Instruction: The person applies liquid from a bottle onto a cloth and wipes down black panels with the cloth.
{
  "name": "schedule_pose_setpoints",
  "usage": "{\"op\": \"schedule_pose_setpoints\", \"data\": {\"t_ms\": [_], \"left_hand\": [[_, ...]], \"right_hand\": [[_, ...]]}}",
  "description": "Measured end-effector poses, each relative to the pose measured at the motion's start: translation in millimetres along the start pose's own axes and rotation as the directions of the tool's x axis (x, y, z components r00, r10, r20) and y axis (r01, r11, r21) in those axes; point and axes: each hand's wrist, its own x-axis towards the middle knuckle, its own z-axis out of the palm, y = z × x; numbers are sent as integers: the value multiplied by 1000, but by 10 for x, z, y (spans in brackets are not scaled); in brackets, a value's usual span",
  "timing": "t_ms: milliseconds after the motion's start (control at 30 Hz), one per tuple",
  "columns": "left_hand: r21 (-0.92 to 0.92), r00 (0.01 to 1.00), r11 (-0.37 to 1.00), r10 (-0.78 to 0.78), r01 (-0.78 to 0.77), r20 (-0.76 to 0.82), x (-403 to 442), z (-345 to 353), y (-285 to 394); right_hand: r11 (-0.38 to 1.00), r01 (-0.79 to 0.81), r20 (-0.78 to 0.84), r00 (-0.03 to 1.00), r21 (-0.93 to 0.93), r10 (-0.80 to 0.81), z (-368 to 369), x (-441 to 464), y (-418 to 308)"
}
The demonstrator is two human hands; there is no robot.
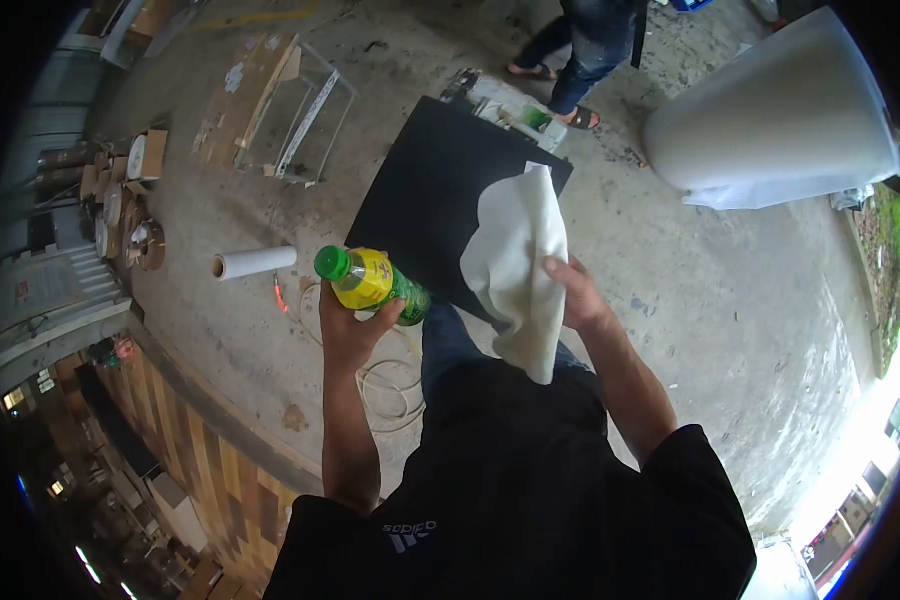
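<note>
Your left grip (348, 335) is closed around the bottle (368, 285), tilted, green cap on. Your right grip (582, 295) is clamped on the white cloth (518, 250), thumb over its right edge, the rest hanging loose to the left of that grip. So both items are in hand, well off the floor (730, 330).

Step, my read: prepping to wipe, bottle and cloth picked up, no wiping under way. Next move would call for bringing bottle and cloth together, or freeing a few fingers for the cap; can't tell which. Watch the loose cloth, it could fold under.

Black panel (445, 170): ahead of and between the grips, partly behind the cloth; can't tell if they touch. White roll (258, 262): on the floor, out to the left of the left grip. Big translucent roll (770, 120): far beyond the right grip. Co-worker (602, 50): past the panel, standing.

Count: 1 bottle, 1 cloth, 1 panel, 1 small roll, 1 big roll, 1 co-worker.
</note>
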Motion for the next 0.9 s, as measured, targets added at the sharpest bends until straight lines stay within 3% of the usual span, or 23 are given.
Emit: {"op": "schedule_pose_setpoints", "data": {"t_ms": [67, 133, 167, 200, 233, 267, 300, 333, 400, 433, 533, 633, 700, 733, 900], "left_hand": [[69, 1000, 998, -5, 6, -7, -29, 72, 98], [92, 1000, 996, 8, -8, -2, -49, 133, 171], [112, 1000, 994, 15, -16, 6, -61, 141, 207], [62, 1000, 998, -27, 27, -3, -73, 139, 229], [7, 1000, 1000, -18, 18, -22, -64, 104, 230], [-47, 999, 999, -6, 4, -43, -69, 68, 251], [-147, 997, 989, -9, -2, -79, -83, 74, 360], [-125, 994, 992, 4, -18, -109, -91, 24, 400], [-293, 988, 954, 16, -60, -150, -88, -107, 450], [-290, 984, 953, 33, -84, -177, -98, -165, 498], [-382, 963, 912, 46, -148, -264, -149, -350, 538], [-439, 938, 878, 30, -190, -345, -310, -448, 621], [-461, 973, 872, 68, -165, -220, -445, -452, 713], [-448, 972, 876, 83, -177, -222, -523, -400, 716], [-403, 986, 913, 1, -69, -167, -1095, -200, 714]], "right_hand": [[999, -48, -14, 999, -9, 48, 104, -5, -94], [990, -116, -185, 978, -76, 100, 301, -48, -190], [987, -146, -154, 976, 61, 154, 295, -51, -175], [964, -184, -106, 973, 193, 207, 282, -37, -169], [970, -182, -150, 967, 163, 207, 312, -63, -172], [947, -155, -67, 981, 281, 180, 215, -28, -64], [950, -132, -71, 985, 283, 158, 142, -36, -11], [942, -125, -40, 989, 311, 144, 112, -37, 19], [964, -92, -83, 990, 251, 117, 23, -48, 91], [976, -54, -65, 996, 210, 69, 23, -51, 111], [924, -51, 56, 998, 380, 32, 332, -226, 99], [962, -59, 55, 997, 266, 46, 318, -316, 73], [905, -162, -12, 983, 393, 181, 419, -293, 34], [925, -144, -26, 986, 352, 163, 434, -278, 47], [845, -264, 221, 959, 465, 178, 557, -311, 175]]}}
